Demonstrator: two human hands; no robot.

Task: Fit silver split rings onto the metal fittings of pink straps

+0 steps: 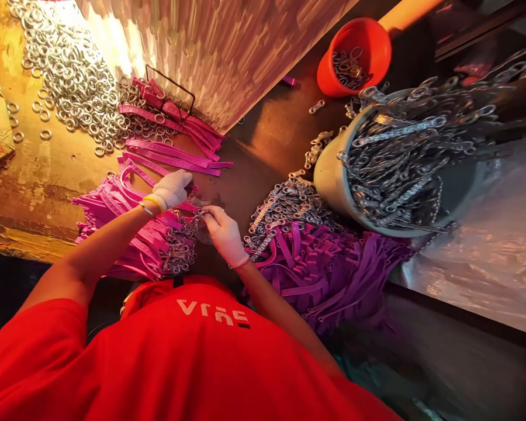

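Observation:
My left hand [170,190], in a white knit glove, is curled closed over a pink strap [187,206]. Just to its right, my right hand [224,235], also gloved in white, pinches a small metal chain piece [201,215] near the strap's end. The fingertips of both hands are partly hidden. Below and left of them lies a thick heap of pink straps [123,204], with metal rings bunched along its right end. More loose pink straps [175,156] rest flat just beyond my left hand.
Loose metal rings [70,76] spread at the upper left, beside a wire rack [170,88]. To the right are purple straps [307,263], a heap of short chains [284,204], a large bucket [337,181] overfilled with chains, and a red bucket [377,52]. A ribbed translucent sheet [228,47] slopes behind.

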